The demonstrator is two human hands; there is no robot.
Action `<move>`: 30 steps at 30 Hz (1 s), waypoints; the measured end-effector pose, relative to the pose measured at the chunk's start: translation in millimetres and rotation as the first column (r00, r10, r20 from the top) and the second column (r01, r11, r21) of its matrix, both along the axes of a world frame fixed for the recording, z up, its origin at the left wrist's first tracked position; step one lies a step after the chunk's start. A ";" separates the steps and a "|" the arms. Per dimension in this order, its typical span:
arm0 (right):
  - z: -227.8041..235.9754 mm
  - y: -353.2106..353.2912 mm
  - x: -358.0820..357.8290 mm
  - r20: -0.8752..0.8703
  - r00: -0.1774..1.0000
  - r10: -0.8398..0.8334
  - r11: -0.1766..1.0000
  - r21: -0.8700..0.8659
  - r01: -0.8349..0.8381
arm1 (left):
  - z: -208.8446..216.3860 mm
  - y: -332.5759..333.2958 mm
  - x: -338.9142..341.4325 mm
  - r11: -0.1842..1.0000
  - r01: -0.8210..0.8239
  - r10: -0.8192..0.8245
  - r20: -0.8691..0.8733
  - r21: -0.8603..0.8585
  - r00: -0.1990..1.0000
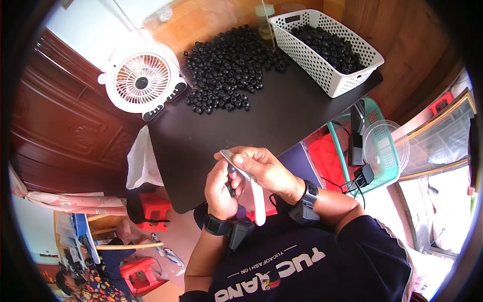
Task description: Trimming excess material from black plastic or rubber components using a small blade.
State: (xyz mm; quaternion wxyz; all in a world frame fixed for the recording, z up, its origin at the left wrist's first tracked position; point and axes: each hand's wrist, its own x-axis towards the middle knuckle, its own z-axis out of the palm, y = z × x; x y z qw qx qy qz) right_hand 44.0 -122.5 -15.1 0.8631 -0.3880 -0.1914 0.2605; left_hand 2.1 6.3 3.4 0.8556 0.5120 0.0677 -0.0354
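White plastic handle on the knife-like tool (258, 200), and it's in the right hand (266, 168): that grip is closed around it, thumb pressing near the blade, with the handle sticking out below toward the person's shirt (282, 261). The left hand (221, 189) is right up beside it, its grip curled in with a couple of small black pieces (232, 192) tucked between fingers and palm, one up close to the blade. Can't really tell if the edge is actually touching that one. Both hands are over the near edge of the dark table (211, 136).

Further back on the table there's a big loose pile of black pieces (226, 65), with a white fan (142, 83) just left of it and a white perforated basket (334, 83) to the right, loaded with more black stuff. Off the table's right side sits a teal basket (375, 108) with cables and a clear round lid.
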 end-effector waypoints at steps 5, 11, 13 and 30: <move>-1.6 -2.2 1.2 -0.018 0.999 0.029 1.000 0.013 -0.028 | -3.0 -0.1 0.1 1.000 0.024 -0.024 -0.004 -0.004 1.000; -3.8 0.3 0.2 0.107 0.993 -0.051 0.997 -0.051 0.057 | -9.2 -5.6 -0.2 0.999 -0.025 0.024 0.018 0.039 1.000; -3.8 -2.2 0.7 0.048 0.998 -0.043 0.999 -0.020 0.044 | -7.2 -8.2 -1.4 0.999 -0.020 0.020 0.012 0.035 1.000; 0.3 -5.3 1.6 0.011 1.000 -0.023 0.999 -0.045 0.024 | -3.6 -13.1 0.1 1.000 -0.022 0.022 -0.011 0.018 1.000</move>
